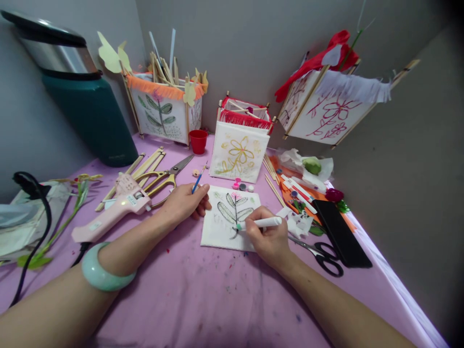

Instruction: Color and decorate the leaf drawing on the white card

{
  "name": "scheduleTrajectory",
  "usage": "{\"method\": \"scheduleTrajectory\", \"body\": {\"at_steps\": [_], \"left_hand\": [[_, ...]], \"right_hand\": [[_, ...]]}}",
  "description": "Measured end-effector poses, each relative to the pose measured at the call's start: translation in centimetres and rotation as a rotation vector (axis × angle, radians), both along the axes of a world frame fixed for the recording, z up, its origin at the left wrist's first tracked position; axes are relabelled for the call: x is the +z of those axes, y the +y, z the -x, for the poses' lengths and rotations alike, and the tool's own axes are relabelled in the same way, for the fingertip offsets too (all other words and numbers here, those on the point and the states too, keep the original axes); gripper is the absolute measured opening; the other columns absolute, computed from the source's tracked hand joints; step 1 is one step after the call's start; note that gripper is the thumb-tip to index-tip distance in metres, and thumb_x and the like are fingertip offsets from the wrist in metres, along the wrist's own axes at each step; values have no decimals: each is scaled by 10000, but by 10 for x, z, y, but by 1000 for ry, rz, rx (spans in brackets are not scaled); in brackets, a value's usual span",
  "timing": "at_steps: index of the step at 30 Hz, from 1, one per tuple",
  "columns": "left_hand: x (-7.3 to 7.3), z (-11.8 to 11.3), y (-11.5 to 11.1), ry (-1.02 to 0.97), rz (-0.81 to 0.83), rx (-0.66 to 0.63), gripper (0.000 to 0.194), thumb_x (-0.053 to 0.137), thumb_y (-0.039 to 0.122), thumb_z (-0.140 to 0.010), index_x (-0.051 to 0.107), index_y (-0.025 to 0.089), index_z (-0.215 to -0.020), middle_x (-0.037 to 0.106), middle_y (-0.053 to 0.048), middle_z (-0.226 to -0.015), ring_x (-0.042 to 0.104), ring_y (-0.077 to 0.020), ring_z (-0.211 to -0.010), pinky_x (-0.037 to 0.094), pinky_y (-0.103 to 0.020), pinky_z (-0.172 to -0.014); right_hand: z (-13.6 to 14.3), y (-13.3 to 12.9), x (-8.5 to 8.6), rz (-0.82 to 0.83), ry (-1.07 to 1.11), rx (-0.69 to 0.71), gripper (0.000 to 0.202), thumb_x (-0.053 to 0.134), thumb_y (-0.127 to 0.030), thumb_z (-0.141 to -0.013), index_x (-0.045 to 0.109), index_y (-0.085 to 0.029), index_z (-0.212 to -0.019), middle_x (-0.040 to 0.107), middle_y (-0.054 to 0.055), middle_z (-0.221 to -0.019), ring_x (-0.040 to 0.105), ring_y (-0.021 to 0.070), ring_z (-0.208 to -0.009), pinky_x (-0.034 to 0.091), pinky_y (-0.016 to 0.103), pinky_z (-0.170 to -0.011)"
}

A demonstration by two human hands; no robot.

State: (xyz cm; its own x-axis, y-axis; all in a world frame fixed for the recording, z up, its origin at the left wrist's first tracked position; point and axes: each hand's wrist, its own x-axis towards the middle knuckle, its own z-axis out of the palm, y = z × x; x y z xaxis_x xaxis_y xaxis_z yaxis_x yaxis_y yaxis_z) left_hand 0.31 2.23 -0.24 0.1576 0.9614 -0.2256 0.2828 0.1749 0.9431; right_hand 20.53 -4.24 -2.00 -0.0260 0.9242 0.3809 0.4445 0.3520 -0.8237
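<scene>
My right hand [267, 238] is closed around a white marker [266, 222]. Its greenish tip end meets the lower stem of a plant drawn on a white square panel [213, 237]. The drawing has dark-outlined green leaves with a pink flower on top. At the panel's upper left edge is my left hand [186, 200], its fingers curled around a thin blue paintbrush [197, 181] that points up. Some of those fingers rest at the panel's edge. Small paint pots [242, 186] stand just behind the panel.
Left lie a pink glue gun [112, 212], gold-handled scissors [170, 174] and wooden sticks; a teal bottle [94, 116] stands behind. A yellow-flower panel [237, 152], red cup [198, 142] and decorated lanterns [161, 116] are at the back. Right are black-handled scissors [322, 253] and a black phone [342, 237].
</scene>
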Motion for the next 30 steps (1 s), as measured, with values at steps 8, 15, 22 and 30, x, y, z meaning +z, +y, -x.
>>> {"method": "scheduleTrajectory", "body": {"at_steps": [8,15,22,30], "left_hand": [[-1,1,2,31,-20,-18,320,439,434,-838,534,164,-695,672,-78,-684,580,-128,-485,448,-230,-404],[-13,5,6,30,-65,-31,362,428,502,-828,533,172,-719,691,-72,-701,605,-141,-499,463,-242,-415],[-18,7,8,13,-60,-39,362,435,508,-828,531,170,-740,698,-86,-731,611,-138,-504,470,-240,-422],[-5,3,3,29,-36,-21,347,428,454,-841,542,159,-698,688,-74,-686,596,-130,-485,460,-239,-416]], "right_hand": [[16,-10,14,120,188,-61,155,515,-293,-834,539,-179,-733,535,-27,-579,448,85,-465,360,207,-442],[25,-15,5,33,22,-6,139,525,-237,-818,541,-178,-693,514,-30,-568,446,92,-508,350,208,-470],[18,-8,-3,40,-20,115,108,523,-236,-826,558,-178,-742,529,-20,-609,467,101,-537,355,220,-487],[19,-10,-5,45,-49,170,99,528,-252,-838,569,-177,-789,543,-15,-621,470,98,-532,349,219,-483]]}}
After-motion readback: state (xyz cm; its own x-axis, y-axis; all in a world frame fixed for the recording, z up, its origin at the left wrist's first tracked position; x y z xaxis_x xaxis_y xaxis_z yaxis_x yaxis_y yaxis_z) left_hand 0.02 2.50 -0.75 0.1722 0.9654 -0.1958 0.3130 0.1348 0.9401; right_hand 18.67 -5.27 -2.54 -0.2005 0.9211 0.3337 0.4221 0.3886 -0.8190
